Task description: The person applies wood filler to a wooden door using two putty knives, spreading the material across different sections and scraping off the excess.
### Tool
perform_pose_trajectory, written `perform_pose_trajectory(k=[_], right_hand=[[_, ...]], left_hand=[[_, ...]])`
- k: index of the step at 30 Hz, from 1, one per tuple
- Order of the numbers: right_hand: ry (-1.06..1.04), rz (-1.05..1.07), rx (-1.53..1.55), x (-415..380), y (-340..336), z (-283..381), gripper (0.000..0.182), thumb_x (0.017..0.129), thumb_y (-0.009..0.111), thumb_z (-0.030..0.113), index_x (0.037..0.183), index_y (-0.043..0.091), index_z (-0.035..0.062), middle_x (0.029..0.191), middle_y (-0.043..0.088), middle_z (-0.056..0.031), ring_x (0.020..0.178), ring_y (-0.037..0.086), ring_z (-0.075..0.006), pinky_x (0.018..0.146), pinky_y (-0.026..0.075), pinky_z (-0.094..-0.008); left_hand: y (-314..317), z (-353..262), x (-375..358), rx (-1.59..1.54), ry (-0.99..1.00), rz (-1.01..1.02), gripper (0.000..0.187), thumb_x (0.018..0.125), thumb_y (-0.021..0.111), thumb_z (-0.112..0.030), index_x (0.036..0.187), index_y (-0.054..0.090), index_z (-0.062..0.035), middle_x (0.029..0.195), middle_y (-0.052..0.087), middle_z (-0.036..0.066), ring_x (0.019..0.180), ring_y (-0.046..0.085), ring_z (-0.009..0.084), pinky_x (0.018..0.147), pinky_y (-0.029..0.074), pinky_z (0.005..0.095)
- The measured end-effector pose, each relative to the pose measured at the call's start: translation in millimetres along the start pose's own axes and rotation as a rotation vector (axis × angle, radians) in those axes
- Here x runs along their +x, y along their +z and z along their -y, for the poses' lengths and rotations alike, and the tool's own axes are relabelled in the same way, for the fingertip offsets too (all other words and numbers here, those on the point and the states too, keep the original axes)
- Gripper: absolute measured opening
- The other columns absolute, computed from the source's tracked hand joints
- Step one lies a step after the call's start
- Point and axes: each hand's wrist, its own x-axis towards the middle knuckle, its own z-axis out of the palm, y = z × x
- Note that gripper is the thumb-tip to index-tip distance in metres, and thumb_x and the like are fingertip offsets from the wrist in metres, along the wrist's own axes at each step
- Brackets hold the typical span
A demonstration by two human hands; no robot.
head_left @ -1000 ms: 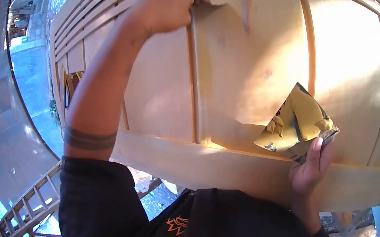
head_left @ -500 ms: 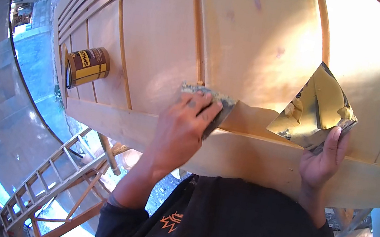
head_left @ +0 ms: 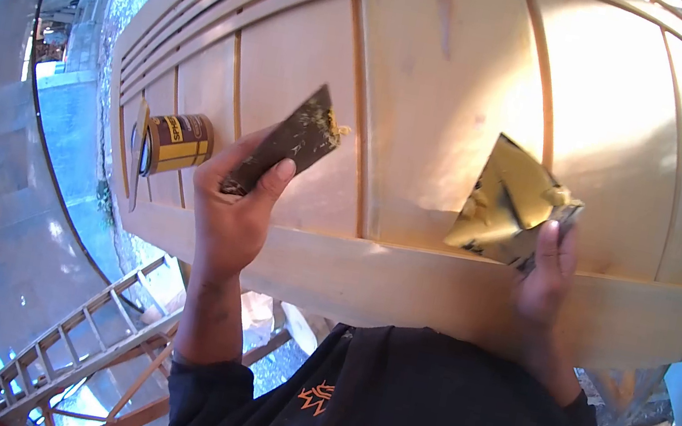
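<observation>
The dark scraper [head_left: 284,148] hides part of the left hand [head_left: 230,226]; the smeared plate [head_left: 496,189], part of the blurred right hand [head_left: 546,279]. We cannot read the small print on the tin [head_left: 181,141], and the bottom edge crops the black shirt [head_left: 424,417].

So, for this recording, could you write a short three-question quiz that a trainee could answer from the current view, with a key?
1. Multiple choice: what does the left hand hold?
A) a paint roller
B) a dark flat spreader
C) a hammer

2. True or false: the labelled can is nearer to the right hand than to the left hand.

3. Fill in the blank: the flat plate in the right hand carries ______ paste.

Key:
1. B
2. False; the labelled can is nearer to the left hand.
3. yellow
</observation>
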Motion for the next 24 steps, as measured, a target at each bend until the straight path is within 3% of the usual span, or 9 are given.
perform_pose_trajectory(k=[3, 6, 8, 10, 14, 17, 19, 21, 24], right_hand=[[0.009, 0.027, -0.086, -4.2, 2.8, -5.3, 0.027, 0.100, 0.039, 0.015, 0.123, 0.045, 0.0015, 0.107, 0.053, -0.0027, 0.093, 0.050, -0.0078, 0.083, 0.042, -0.0240], [0.144, 0.057, 0.164, -8.8, 20.6, 3.2, 0.033, 0.099, 0.038, 0.014, 0.129, 0.038, 0.0012, 0.114, 0.051, -0.0061, 0.102, 0.052, -0.0120, 0.089, 0.045, -0.0289], [0.238, 0.085, 0.240, -8.5, 25.5, 7.6, 0.036, 0.099, 0.038, 0.015, 0.132, 0.033, 0.0016, 0.120, 0.050, -0.0085, 0.110, 0.052, -0.0161, 0.095, 0.045, -0.0335], [0.199, 0.090, 0.298, -7.9, 34.7, 10.0, 0.037, 0.099, 0.038, 0.015, 0.133, 0.033, 0.0019, 0.121, 0.050, -0.0086, 0.110, 0.052, -0.0163, 0.094, 0.045, -0.0332], [0.194, 0.118, 0.333, -12.2, 33.7, 9.7, 0.032, 0.099, 0.038, 0.015, 0.129, 0.036, 0.0016, 0.121, 0.051, -0.0095, 0.111, 0.053, -0.0174, 0.094, 0.046, -0.0337], [0.225, 0.112, 0.345, -19.0, 38.6, 10.8, 0.029, 0.100, 0.038, 0.016, 0.125, 0.039, 0.0016, 0.120, 0.052, -0.0096, 0.111, 0.053, -0.0177, 0.094, 0.046, -0.0340], [0.223, 0.125, 0.359, -23.5, 46.3, 14.1, 0.029, 0.100, 0.038, 0.016, 0.124, 0.040, 0.0016, 0.120, 0.052, -0.0096, 0.110, 0.054, -0.0176, 0.095, 0.046, -0.0339], [0.205, 0.162, 0.376, -28.0, 51.1, 17.1, 0.030, 0.100, 0.039, 0.017, 0.126, 0.039, 0.0015, 0.120, 0.053, -0.0098, 0.110, 0.054, -0.0174, 0.095, 0.046, -0.0337], [0.198, 0.161, 0.357, -28.5, 35.8, 15.2, 0.032, 0.099, 0.039, 0.016, 0.128, 0.038, 0.0008, 0.122, 0.052, -0.0103, 0.111, 0.054, -0.0178, 0.096, 0.045, -0.0334]], left_hand=[[1.4, 4.6, -3.1, -0.334, -0.057, -0.042, 0.021, 0.084, 0.061, 0.002, 0.105, 0.063, 0.0042, 0.096, 0.066, 0.007, 0.086, 0.060, 0.0109, 0.077, 0.047, 0.0225], [10.8, 2.3, -19.4, -0.466, -0.056, -0.080, 0.025, 0.084, 0.063, 0.001, 0.108, 0.061, 0.0049, 0.096, 0.066, 0.007, 0.087, 0.060, 0.0121, 0.079, 0.046, 0.0234], [22.0, 7.8, -39.9, -0.391, 0.049, -0.108, 0.026, 0.083, 0.064, 0.001, 0.109, 0.061, 0.0049, 0.097, 0.066, 0.008, 0.087, 0.060, 0.0131, 0.080, 0.046, 0.0241], [29.0, 7.9, -59.8, -0.204, 0.125, -0.090, 0.027, 0.084, 0.063, 0.002, 0.111, 0.059, 0.0059, 0.101, 0.065, 0.012, 0.090, 0.061, 0.0165, 0.084, 0.046, 0.0265], [52.0, 8.7, -74.8, 0.027, 0.546, -0.043, 0.027, 0.082, 0.054, 0.011, 0.109, 0.057, 0.0069, 0.111, 0.060, 0.027, 0.106, 0.060, 0.0377, 0.090, 0.049, 0.0401], [65.8, 13.2, -84.3, 0.056, 0.767, -0.002, 0.040, 0.077, 0.053, 0.013, 0.115, 0.053, 0.0046, 0.119, 0.053, 0.028, 0.109, 0.055, 0.0440, 0.091, 0.048, 0.0471], [65.8, 16.7, -100.0, 0.073, 0.792, 0.143, 0.052, 0.070, 0.059, 0.011, 0.121, 0.049, 0.0025, 0.125, 0.047, 0.026, 0.117, 0.049, 0.0452, 0.097, 0.042, 0.0529], [85.3, 36.4, -101.6, 0.172, 0.860, 0.006, 0.056, 0.066, 0.060, 0.011, 0.120, 0.049, 0.0020, 0.124, 0.048, 0.025, 0.115, 0.049, 0.0452, 0.097, 0.043, 0.0533], [80.9, 57.0, -92.1, 0.210, 0.802, 0.038, 0.058, 0.066, 0.062, 0.010, 0.122, 0.049, 0.0013, 0.125, 0.047, 0.024, 0.114, 0.049, 0.0453, 0.098, 0.042, 0.0529]])
